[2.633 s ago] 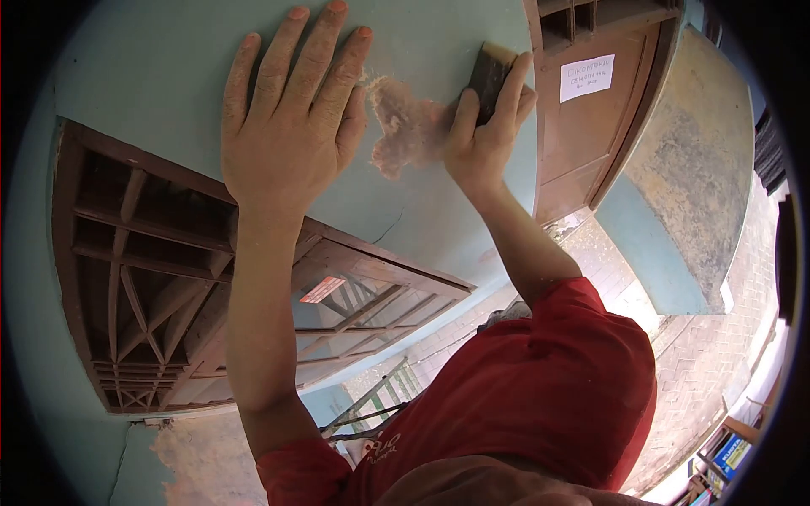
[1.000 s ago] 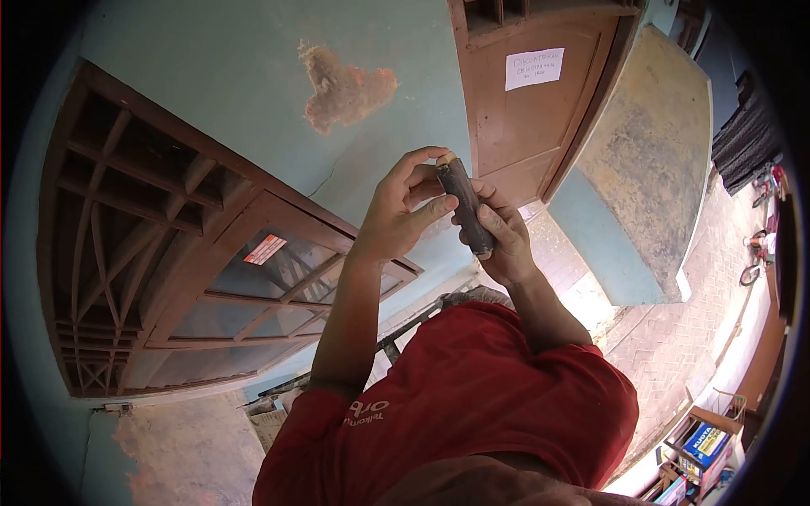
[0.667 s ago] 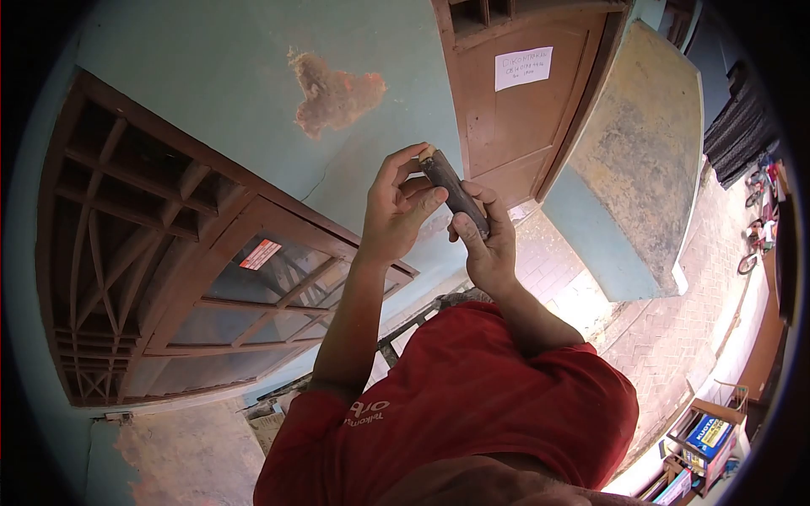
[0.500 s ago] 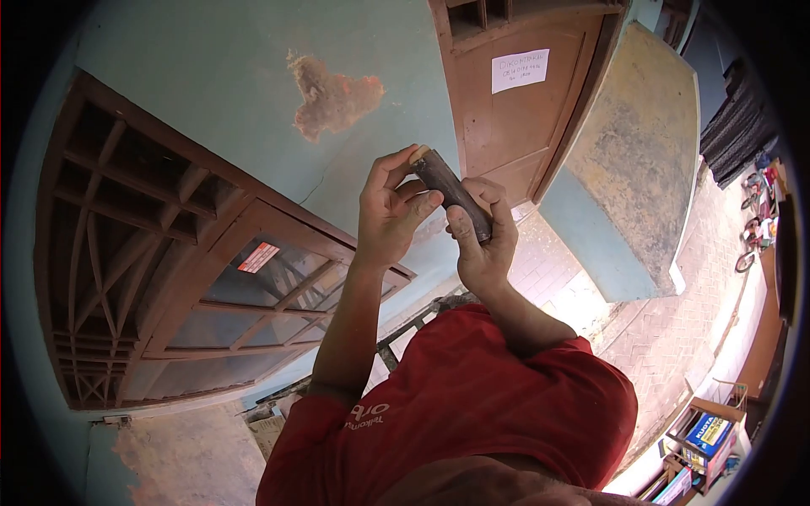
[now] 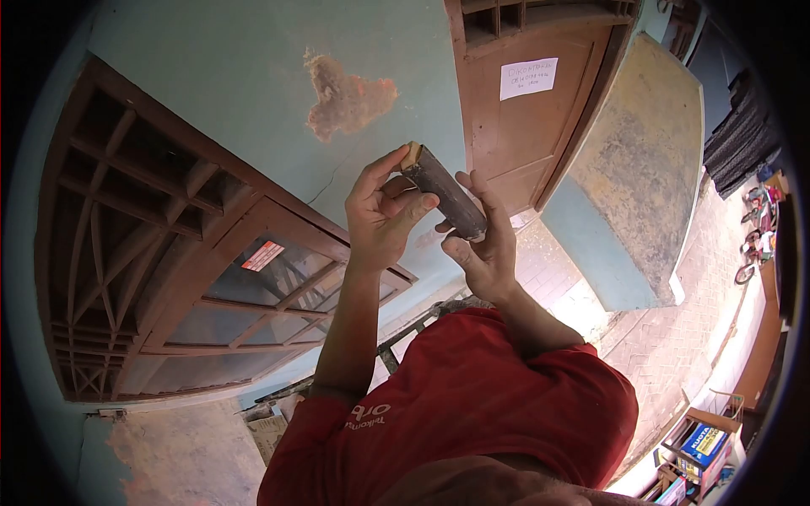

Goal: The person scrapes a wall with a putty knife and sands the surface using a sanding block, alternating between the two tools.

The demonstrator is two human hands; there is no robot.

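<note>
Both hands are raised in front of me around a short, dark, cylindrical piece of wood (image 5: 445,190) with a pale, yellowish upper end. My left hand (image 5: 384,207) is closed on its upper part, fingers at the pale end and thumb against the side. My right hand (image 5: 494,232) cradles the lower end more loosely. A fingertip shows past the wood's left side, while the right thumb stands a little off the surface. The wood hangs tilted, upper end to the left. Part of the right fingers is hidden behind it.
A pale green wall (image 5: 253,76) with chipped plaster is ahead. To the left is a brown wooden window frame (image 5: 245,198). A brown door (image 5: 527,126) bears a paper notice (image 5: 529,78). A stained partition (image 5: 633,160) stands right. A blue box (image 5: 703,444) sits lower right.
My right thumb has come off the wood and the right fingers have loosened and shifted around its lower end. The left hand keeps its grip. The view has moved slightly.
</note>
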